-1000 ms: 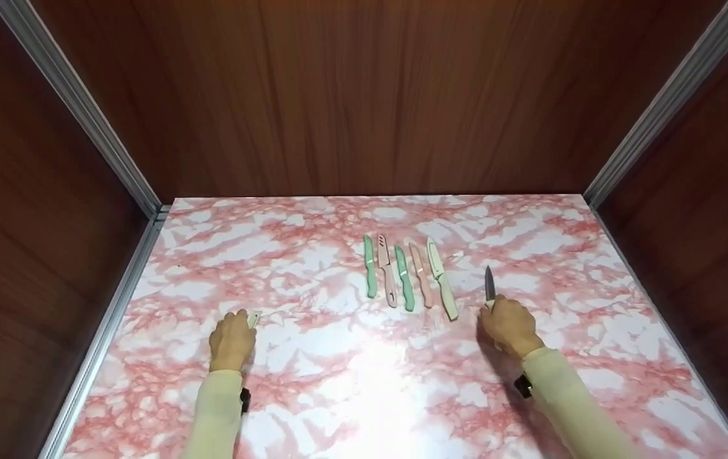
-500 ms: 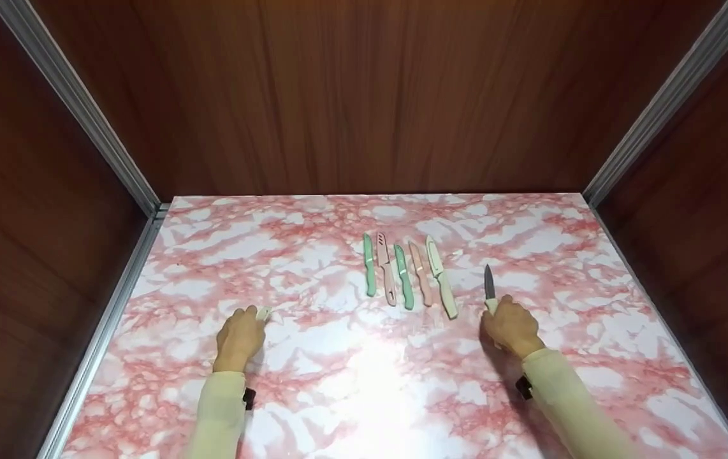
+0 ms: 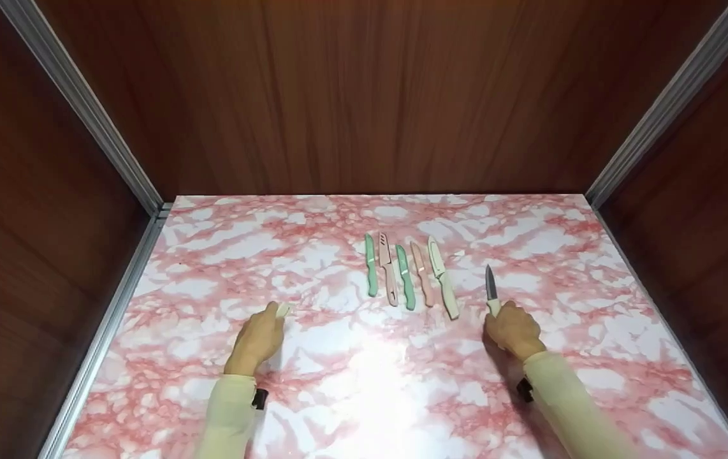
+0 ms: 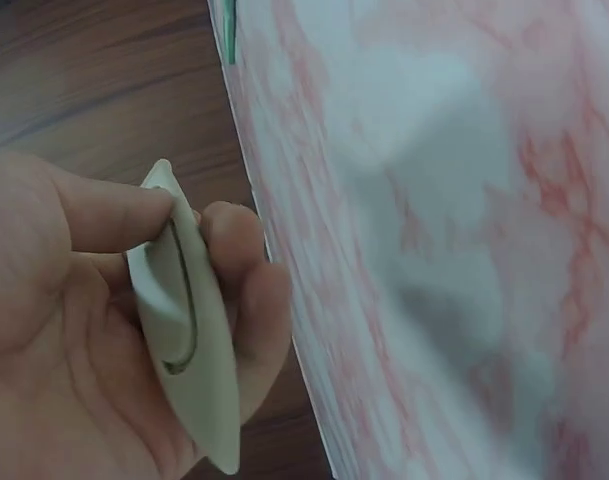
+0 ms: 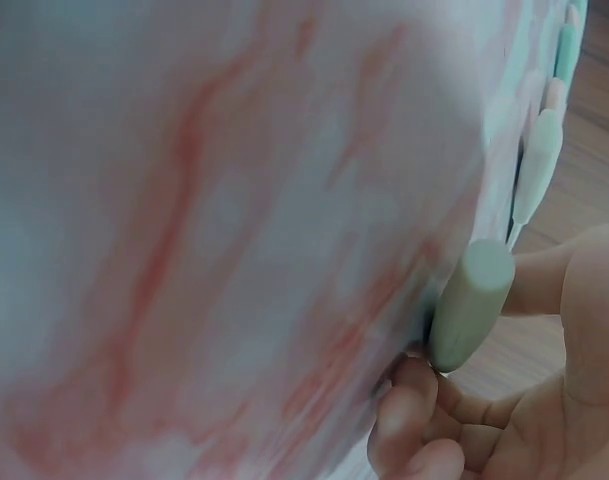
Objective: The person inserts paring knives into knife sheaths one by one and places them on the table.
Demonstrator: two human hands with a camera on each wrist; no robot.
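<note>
My left hand (image 3: 259, 338) holds a cream knife sheath (image 4: 209, 375) between thumb and fingers. A curved slot runs along the sheath's side in the left wrist view, and only its tip shows past the hand in the head view. Over on the right, my right hand (image 3: 514, 328) grips a paring knife (image 3: 491, 285) by its cream handle. Its dark, bare blade points toward the back wall. The butt of that handle (image 5: 474, 300) sticks out between thumb and fingers in the right wrist view. The two hands are far apart, both low over the table.
Between the hands, farther back, several sheathed knives lie in a row: a green knife (image 3: 371, 264), a pink knife (image 3: 388, 269), another green and pink, then a larger cream knife (image 3: 443, 277) nearest the right hand. Brown wood panels (image 3: 364, 95) enclose the marbled table (image 3: 338, 382).
My left hand has slid right and slightly forward with the sheath. The right hand has shifted slightly down and right, still gripping the paring knife; the row of knives is unchanged.
</note>
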